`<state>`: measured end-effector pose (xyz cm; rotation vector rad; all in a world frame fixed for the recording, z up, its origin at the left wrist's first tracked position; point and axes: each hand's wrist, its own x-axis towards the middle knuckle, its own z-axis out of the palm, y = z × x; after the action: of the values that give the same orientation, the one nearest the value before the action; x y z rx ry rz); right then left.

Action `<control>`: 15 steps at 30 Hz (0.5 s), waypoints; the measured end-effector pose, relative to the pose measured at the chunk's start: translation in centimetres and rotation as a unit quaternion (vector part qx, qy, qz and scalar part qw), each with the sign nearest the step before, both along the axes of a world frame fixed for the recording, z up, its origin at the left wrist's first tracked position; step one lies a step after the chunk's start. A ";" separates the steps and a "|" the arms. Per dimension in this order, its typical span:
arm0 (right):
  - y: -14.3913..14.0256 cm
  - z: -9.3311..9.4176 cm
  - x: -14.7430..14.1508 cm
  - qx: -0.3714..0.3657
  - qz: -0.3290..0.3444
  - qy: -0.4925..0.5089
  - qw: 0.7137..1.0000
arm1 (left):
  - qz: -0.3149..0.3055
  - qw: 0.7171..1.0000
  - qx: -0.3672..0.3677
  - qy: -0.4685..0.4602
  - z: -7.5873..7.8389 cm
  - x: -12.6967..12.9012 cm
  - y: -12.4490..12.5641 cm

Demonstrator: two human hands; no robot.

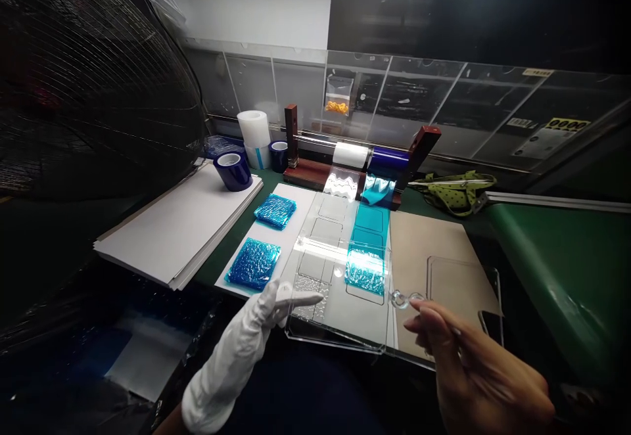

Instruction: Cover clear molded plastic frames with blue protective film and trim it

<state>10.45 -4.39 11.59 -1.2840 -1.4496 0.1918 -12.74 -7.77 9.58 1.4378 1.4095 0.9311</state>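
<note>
My left hand [266, 310], in a white glove, grips a clear plastic plate [340, 338] by its left edge, fingers closed on it. The plate is tilted above the work surface, and its face reflects a bright band of light. My bare right hand [463, 349] pinches a small clear piece with ring-like loops [405, 299], just right of the plate. What exactly the piece is cannot be made out. Beneath the plate lie a strip of clear film [328, 208] and a strip of blue film [371, 218], with rounded rectangles outlined along them.
Blue film-wrapped stacks [254, 263] lie on white sheet to the left. Behind stands a wooden roll holder [308, 175] with white and blue rolls. A blue tape roll [231, 171] sits on a paper stack [167, 225]. A large fan [98, 80] looms left; another clear plate [463, 261] lies right.
</note>
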 end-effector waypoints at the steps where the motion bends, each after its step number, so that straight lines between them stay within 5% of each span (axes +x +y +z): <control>1: 0.0 0.0 0.0 -0.001 0.000 0.000 1.000 | 0.000 1.000 0.008 -0.013 0.0 0.2 -0.1; 9: -0.1 -0.1 0.0 0.003 0.009 -0.016 1.000 | -0.002 0.991 -0.007 -0.132 0.6 0.8 -0.1; 15: -0.3 0.1 0.2 -0.005 -0.008 -0.022 1.000 | -0.014 0.988 0.061 0.143 0.9 0.7 0.6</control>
<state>10.65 -4.69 11.65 -1.3142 -1.4774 0.1608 -12.03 -7.21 10.52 1.7319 1.5556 0.8284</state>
